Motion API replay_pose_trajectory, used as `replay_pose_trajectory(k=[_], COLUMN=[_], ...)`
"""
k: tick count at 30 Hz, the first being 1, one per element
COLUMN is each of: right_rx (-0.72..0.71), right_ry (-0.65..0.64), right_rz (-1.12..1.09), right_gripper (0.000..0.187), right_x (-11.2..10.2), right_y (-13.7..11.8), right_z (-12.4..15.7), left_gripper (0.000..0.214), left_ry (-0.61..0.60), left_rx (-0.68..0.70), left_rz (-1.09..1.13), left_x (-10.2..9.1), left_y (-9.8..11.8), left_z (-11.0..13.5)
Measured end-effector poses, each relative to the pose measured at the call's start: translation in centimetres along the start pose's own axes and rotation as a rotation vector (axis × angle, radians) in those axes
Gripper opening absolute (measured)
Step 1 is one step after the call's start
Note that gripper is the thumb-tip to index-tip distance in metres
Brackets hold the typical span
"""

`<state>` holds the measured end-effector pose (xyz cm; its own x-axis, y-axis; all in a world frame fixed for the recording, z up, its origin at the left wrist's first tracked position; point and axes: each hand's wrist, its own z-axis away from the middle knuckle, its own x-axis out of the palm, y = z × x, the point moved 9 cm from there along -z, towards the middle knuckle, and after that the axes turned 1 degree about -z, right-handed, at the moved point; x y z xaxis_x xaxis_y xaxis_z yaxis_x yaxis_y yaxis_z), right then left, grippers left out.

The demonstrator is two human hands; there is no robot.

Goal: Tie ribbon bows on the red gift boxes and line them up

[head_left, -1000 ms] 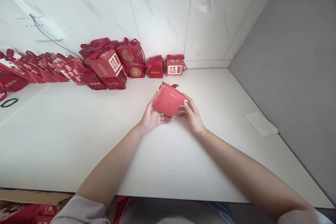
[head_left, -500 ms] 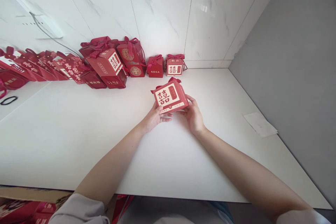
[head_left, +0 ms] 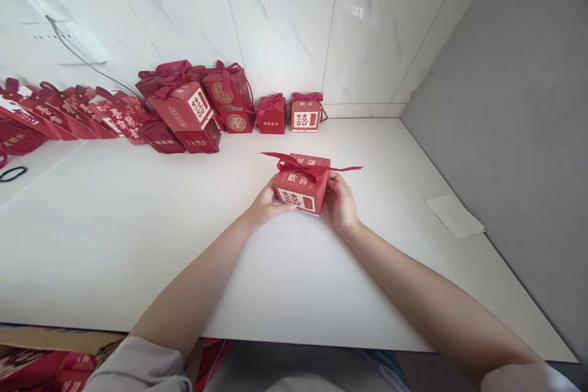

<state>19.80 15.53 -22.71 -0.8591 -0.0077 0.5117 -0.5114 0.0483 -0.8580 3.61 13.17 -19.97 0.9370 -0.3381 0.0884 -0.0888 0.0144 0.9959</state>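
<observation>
Between my hands, over the middle of the white table, is a red gift box [head_left: 297, 191] with a white label and a dark red ribbon bow [head_left: 307, 168] tied across its top. The ribbon's two loose ends stick out left and right. My left hand [head_left: 267, 205] is wrapped on the box's left side, its thumb along the lower front edge. Curled against the box's right side is my right hand [head_left: 342, 202]; some of its fingertips are hidden behind the box. The box's top and labelled front face me.
Along the tiled wall stand two small red boxes, one plain-fronted [head_left: 272, 116] and one labelled [head_left: 305, 115]. Stacked red boxes [head_left: 184, 110] and a leaning row of red bags [head_left: 68, 113] are further left. A white paper [head_left: 454, 216] lies near the table's right edge.
The gift box has tipped and come down slightly, so its ribboned top now shows; before, its labelled face was turned up. Both hands have stayed on its sides.
</observation>
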Motion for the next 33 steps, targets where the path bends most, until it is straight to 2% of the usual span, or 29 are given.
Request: replay_pose_trajectory(k=[12,17,21,23,26,29,31,33], right_rx=[0.030,0.001,-0.047,-0.039,-0.012,-0.024,-0.045,-0.060], right_ry=[-0.015,-0.025,-0.091,-0.054,0.011,-0.029,-0.054,-0.060], right_rz=[0.057,0.054,0.049,0.036,0.008,0.050,0.080,0.075], right_gripper=[0.014,0.014,0.026,0.025,0.011,0.025,0.028,0.027], right_x=[-0.1,0.1,0.6,0.2,-0.5,-0.2,0.1,0.1], right_y=[0.4,0.2,-0.4,-0.4,-0.3,-0.5,-0.7,-0.8], right_z=[-0.2,0.1,0.2,0.1,0.0,0.1,0.3,0.4], left_gripper=[0.057,0.061,0.060,0.055,0.057,0.063,0.058,0.064], left_ry=[0.055,0.064,0.216,0.287,0.378,0.484,0.461,0.294], left_rx=[-0.055,0.000,0.183,0.237,0.223,0.155,0.149,0.182], left_rz=[0.050,-0.008,-0.166,-0.210,-0.249,-0.260,-0.230,-0.200], left_x=[-1.7,-1.5,-2.8,-3.6,-4.9,-6.2,-6.1,-4.9], left_y=[-2.0,-1.7,-0.2,0.3,0.5,0.3,0.4,0.9], left_z=[-0.3,-0.3,-0.3,-0.3,-0.4,-0.1,0.1,-0.1])
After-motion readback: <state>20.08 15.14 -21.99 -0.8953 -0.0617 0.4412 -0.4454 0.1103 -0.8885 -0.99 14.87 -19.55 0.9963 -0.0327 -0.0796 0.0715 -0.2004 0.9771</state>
